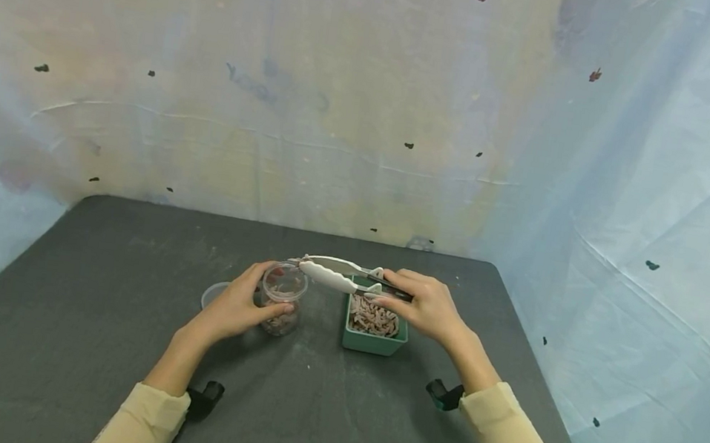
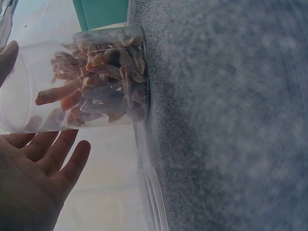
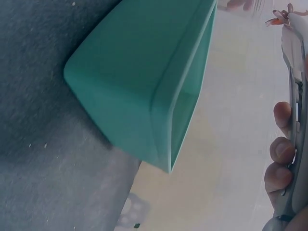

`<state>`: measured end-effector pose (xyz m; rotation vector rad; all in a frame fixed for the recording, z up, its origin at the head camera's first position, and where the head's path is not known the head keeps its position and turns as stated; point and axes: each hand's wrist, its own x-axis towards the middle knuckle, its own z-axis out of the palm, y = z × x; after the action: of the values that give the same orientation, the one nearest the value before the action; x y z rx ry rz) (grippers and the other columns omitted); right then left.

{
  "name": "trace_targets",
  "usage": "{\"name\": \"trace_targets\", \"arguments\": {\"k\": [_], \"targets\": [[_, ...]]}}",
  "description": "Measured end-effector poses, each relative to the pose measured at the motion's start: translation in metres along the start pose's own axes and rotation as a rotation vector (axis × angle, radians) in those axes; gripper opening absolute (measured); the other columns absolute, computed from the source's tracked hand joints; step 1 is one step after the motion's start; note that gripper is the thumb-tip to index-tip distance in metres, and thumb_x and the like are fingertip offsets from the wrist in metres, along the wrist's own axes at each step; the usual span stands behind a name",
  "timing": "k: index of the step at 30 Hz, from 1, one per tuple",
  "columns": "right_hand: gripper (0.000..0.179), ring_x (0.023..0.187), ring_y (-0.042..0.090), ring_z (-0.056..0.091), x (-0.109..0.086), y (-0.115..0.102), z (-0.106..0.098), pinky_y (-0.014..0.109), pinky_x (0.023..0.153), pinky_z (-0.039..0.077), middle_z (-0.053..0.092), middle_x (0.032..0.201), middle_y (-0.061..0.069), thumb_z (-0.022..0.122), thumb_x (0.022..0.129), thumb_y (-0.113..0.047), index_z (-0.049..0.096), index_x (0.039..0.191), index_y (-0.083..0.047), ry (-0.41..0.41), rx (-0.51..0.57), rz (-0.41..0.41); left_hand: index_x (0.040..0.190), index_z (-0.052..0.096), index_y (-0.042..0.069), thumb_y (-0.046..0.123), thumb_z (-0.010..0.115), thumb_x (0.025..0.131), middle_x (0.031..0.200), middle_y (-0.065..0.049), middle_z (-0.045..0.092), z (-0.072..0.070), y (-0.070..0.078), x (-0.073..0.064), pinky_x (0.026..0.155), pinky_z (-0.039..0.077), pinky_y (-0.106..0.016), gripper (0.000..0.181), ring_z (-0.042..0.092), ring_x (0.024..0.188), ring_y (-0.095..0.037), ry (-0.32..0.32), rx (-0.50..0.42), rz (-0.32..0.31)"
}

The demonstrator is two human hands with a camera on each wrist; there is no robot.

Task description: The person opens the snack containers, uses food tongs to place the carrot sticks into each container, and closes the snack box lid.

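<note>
My left hand (image 1: 236, 308) grips a clear plastic jar (image 1: 280, 316) near its top, thumb on one side and fingers on the other. Brownish-pink strips (image 2: 103, 72) fill the lower part of the jar, which stands upright on the table. With my right hand (image 1: 427, 307) I hold white-tipped tongs (image 1: 329, 276) by their dark handles. Their tips are over the jar's mouth, and a few small strips (image 3: 280, 18) stick out between them. Under the tongs, right of the jar, stands a green rectangular container (image 1: 372, 343) with a heap of similar strips (image 1: 372, 317).
A clear round lid (image 1: 211, 294) lies on the dark table (image 1: 316, 411), left of the jar and partly behind my left hand. Pale plastic sheeting (image 1: 344, 100) hangs behind the table and along its right side. Black straps show at both wrists.
</note>
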<state>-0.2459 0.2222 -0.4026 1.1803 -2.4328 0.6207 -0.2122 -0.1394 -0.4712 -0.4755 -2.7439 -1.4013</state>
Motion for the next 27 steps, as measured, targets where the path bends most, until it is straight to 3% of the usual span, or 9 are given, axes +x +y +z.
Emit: {"name": "trace_targets", "arguments": {"k": [9,14,21,27], "targets": [[0.055,0.065,0.007,0.052,0.012,-0.008,0.013,0.025,0.057,0.041,0.074,0.111,0.005,0.085,0.087,-0.028,0.070,0.136,-0.006,-0.052,-0.014,0.012,0.162,0.031,0.012,0.055,0.077,0.092,0.161,-0.020,0.035,0.000,0.001,-0.001,0.107,0.044,-0.065,0.094,0.045,0.141,-0.045,-0.004,0.007,-0.027],[0.055,0.064,0.008,0.051,0.015,-0.009,0.020,0.024,0.056,0.040,0.073,0.108,0.006,0.079,0.092,-0.038,0.070,0.137,-0.008,-0.087,-0.045,-0.005,0.161,0.032,0.014,0.054,0.077,0.092,0.160,-0.019,0.037,0.001,0.001,-0.001,0.107,0.043,-0.066,0.092,0.045,0.141,-0.045,-0.004,-0.002,-0.026],[0.068,0.065,0.008,0.055,0.017,-0.012,0.023,0.022,0.054,0.039,0.073,0.111,0.006,0.054,0.098,-0.061,0.068,0.139,-0.009,-0.128,-0.089,-0.012,0.162,0.030,0.013,0.054,0.077,0.092,0.163,-0.021,0.033,0.000,0.001,-0.001,0.108,0.042,-0.067,0.094,0.043,0.142,-0.046,-0.013,-0.002,-0.038],[0.067,0.066,0.011,0.059,0.020,-0.015,0.021,0.024,0.054,0.042,0.073,0.111,0.008,0.057,0.098,-0.060,0.068,0.140,-0.009,-0.132,-0.115,-0.010,0.163,0.029,0.012,0.054,0.077,0.092,0.163,-0.021,0.033,-0.001,0.000,0.000,0.108,0.042,-0.067,0.095,0.043,0.143,-0.046,-0.009,0.009,-0.041]]}}
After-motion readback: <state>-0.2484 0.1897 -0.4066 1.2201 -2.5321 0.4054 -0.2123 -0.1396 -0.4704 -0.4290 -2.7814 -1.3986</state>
